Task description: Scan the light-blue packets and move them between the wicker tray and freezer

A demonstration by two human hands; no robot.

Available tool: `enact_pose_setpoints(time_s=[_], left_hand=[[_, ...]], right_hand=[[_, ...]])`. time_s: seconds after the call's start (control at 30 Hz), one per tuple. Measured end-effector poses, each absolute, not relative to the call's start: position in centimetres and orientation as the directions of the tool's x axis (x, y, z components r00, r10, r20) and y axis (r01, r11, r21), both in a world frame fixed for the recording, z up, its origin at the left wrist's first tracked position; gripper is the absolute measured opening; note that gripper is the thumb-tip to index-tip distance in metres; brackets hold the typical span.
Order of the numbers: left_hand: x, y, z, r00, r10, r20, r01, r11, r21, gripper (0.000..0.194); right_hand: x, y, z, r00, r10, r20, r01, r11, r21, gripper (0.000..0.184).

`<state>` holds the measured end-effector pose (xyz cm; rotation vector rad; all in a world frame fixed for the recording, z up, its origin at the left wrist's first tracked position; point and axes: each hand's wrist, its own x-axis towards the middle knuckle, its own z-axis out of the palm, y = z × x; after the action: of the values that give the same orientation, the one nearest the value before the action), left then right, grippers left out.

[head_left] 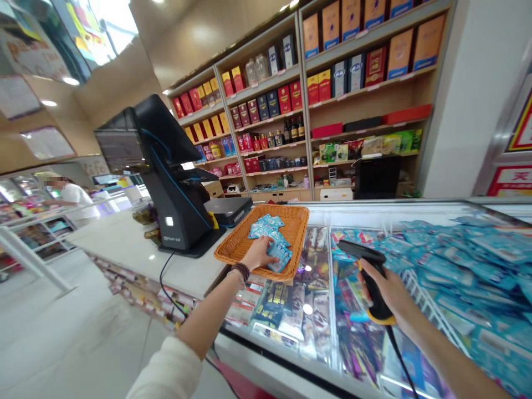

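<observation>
My left hand (258, 254), with a dark beaded bracelet on its wrist, reaches into a woven orange-brown basket (230, 250). Its fingers and thumb close on a small blue packet (279, 258); the fingertips are partly hidden. More blue packets (266, 224) lie in a loose heap just beyond the hand. My right hand (380, 285) is wrapped round the handle of a black and yellow barcode scanner (366, 252). Held over the glass-topped freezer, the scanner points to the left, and its black cable (399, 354) hangs down.
Left of the basket stands a black till (177, 194) on a white counter (120, 238). Many blue packs (477, 266) are piled at the right. Bagged goods show under the freezer glass (291, 310). Shelves of boxes (266, 108) line the back. A person (72, 194) is far left.
</observation>
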<state>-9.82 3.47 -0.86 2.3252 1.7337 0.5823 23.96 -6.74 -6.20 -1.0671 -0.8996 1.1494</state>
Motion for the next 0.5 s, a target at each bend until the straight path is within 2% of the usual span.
enact_pose_setpoints(time_s=[0.07, 0.13, 0.17, 0.23, 0.3, 0.37, 0.5], left_hand=[[-8.6, 3.5, -0.9, 0.152, 0.972, 0.181, 0.929, -0.203, 0.309, 0.047], [-7.6, 3.6, -0.5, 0.074, 0.975, 0.211, 0.94, -0.139, 0.313, 0.032], [-7.1, 3.6, -0.1, 0.029, 0.968, 0.251, 0.928, -0.119, 0.353, 0.028], [-5.8, 3.8, 0.7, -0.072, 0.946, 0.317, 0.85, -0.109, 0.516, 0.028], [-4.0, 3.9, 1.2, -0.12, 0.935, 0.334, 0.682, -0.167, 0.712, 0.031], [-1.3, 3.9, 0.7, -0.082, 0.941, 0.33, 0.448, -0.261, 0.855, 0.031], [5.1, 3.4, -2.9, 0.069, 0.946, 0.317, 0.024, -0.319, 0.947, 0.027]], right_hand=[[24.2, -7.2, -6.1, 0.217, 0.976, 0.02, -0.261, 0.078, -0.962, 0.053], [24.6, -7.5, -5.9, 0.241, 0.97, 0.026, -0.256, 0.09, -0.963, 0.052], [24.8, -7.6, -5.8, 0.251, 0.968, 0.028, -0.254, 0.094, -0.963, 0.051], [25.2, -7.7, -5.6, 0.263, 0.965, 0.024, -0.257, 0.094, -0.962, 0.051], [25.5, -7.7, -5.4, 0.274, 0.962, 0.013, -0.274, 0.091, -0.957, 0.053], [25.7, -7.7, -5.3, 0.292, 0.956, 0.006, -0.296, 0.096, -0.951, 0.054], [26.0, -7.6, -5.4, 0.291, 0.957, 0.007, -0.33, 0.107, -0.938, 0.054]])
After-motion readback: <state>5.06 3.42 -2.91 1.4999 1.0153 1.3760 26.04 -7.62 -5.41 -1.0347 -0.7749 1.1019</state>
